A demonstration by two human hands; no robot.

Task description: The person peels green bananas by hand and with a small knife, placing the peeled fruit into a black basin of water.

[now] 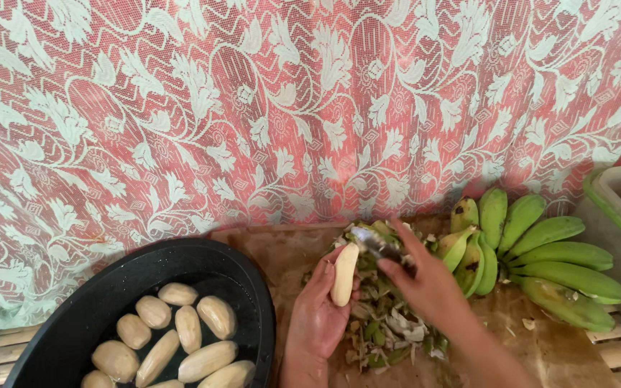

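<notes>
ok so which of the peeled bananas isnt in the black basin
The one upright in the left hand: that peeled banana is held over the peel scraps, while the others float in the black basin.

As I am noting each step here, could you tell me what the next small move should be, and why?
Probably drop the peeled banana from the left hand into the black basin: it looks fully peeled, like those already in the water, while the right hand holds the knife.

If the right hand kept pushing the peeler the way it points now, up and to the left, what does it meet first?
Probably the tip of the peeled banana in the left hand; the peeler in the right hand already looks close to it, though depth is unclear.
</notes>
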